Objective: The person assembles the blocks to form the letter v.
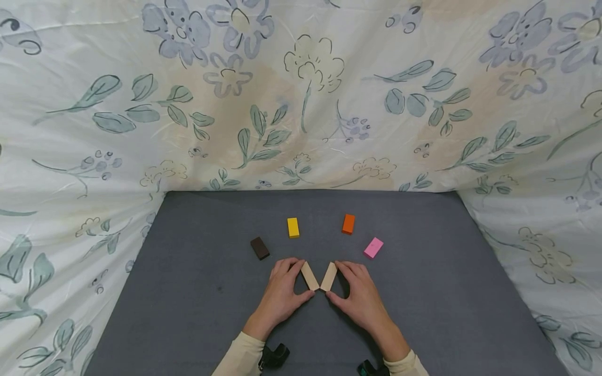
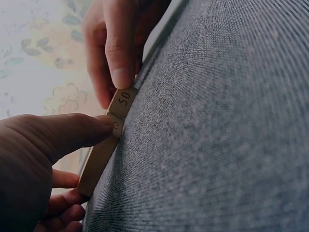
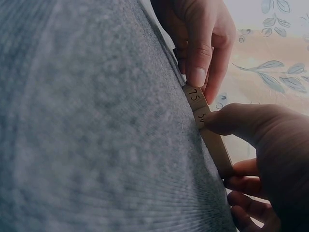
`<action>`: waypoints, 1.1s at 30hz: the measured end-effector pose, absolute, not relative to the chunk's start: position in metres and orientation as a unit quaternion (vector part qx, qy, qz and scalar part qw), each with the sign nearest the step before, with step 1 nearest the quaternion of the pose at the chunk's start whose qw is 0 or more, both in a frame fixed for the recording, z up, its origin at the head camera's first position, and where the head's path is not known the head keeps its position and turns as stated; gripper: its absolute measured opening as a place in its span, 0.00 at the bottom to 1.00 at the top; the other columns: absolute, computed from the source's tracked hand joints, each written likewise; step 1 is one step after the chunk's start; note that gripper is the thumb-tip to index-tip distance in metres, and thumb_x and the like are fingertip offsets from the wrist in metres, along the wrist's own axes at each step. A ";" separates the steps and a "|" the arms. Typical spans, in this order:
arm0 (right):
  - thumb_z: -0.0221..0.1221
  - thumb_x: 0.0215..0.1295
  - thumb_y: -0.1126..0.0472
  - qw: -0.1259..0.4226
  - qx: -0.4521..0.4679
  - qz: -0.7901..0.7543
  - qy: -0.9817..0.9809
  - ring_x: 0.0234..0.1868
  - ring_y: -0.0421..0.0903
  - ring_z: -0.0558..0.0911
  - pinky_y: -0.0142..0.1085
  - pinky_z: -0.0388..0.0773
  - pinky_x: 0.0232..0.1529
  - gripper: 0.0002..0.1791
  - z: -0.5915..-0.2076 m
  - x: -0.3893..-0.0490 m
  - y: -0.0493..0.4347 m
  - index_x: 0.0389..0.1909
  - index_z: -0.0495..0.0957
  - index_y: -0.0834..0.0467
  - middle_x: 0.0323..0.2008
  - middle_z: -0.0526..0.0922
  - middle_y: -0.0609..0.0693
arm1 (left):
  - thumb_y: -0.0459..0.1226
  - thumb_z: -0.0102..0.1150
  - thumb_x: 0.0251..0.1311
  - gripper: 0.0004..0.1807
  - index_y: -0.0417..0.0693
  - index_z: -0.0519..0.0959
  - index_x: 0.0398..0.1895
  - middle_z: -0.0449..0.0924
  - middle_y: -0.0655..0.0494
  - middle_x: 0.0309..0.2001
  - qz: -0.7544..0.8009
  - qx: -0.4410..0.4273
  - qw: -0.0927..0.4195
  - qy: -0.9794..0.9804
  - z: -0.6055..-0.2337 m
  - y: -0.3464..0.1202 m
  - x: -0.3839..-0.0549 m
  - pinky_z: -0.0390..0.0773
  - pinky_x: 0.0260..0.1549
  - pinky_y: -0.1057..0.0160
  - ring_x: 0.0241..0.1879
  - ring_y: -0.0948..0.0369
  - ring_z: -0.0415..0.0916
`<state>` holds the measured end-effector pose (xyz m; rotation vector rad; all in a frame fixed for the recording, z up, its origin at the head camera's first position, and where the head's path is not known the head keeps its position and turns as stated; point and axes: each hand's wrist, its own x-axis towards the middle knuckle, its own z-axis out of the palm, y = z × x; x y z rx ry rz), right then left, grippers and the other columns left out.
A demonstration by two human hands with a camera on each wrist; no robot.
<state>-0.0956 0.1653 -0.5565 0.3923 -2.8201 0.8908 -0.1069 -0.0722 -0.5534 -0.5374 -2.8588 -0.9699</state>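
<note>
On grey cloth (image 1: 197, 324), a left wooden block (image 1: 310, 276) and right wooden block (image 1: 328, 277) are angled into a V, each clamped endwise between thumb and fingers of the left hand (image 1: 282, 291) and right hand (image 1: 360, 293) respectively.

blocks (image 1: 310, 276): tan | tiles (image 1: 293, 227): dark brown, yellow, orange, pink | cloth (image 1: 211, 151): floral

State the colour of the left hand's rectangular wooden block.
Pale tan; the block shows best in the head view.
</note>
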 end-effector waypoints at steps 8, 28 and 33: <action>0.83 0.56 0.48 0.079 0.132 0.299 -0.942 0.65 0.55 0.76 0.56 0.76 0.66 0.44 -0.556 -0.096 0.165 0.71 0.80 0.61 0.64 0.81 0.56 | 0.45 0.83 0.60 0.41 0.39 0.77 0.73 0.75 0.44 0.66 -0.315 -0.175 0.040 -0.932 -0.553 -0.072 -0.107 0.74 0.65 0.43 0.66 0.46 0.69; 0.83 0.56 0.49 0.033 0.114 0.334 -0.935 0.68 0.56 0.75 0.57 0.74 0.69 0.47 -0.559 -0.097 0.173 0.75 0.77 0.58 0.67 0.78 0.55 | 0.50 0.78 0.66 0.40 0.45 0.75 0.76 0.71 0.45 0.71 -0.299 -0.209 0.053 -0.930 -0.545 -0.069 -0.097 0.71 0.67 0.37 0.71 0.44 0.68; 0.84 0.55 0.51 0.020 0.125 0.351 -0.928 0.69 0.57 0.75 0.58 0.73 0.69 0.47 -0.557 -0.098 0.178 0.76 0.76 0.58 0.68 0.78 0.55 | 0.50 0.75 0.69 0.36 0.46 0.76 0.76 0.71 0.47 0.71 -0.260 -0.260 0.073 -0.927 -0.539 -0.061 -0.086 0.73 0.67 0.39 0.73 0.46 0.68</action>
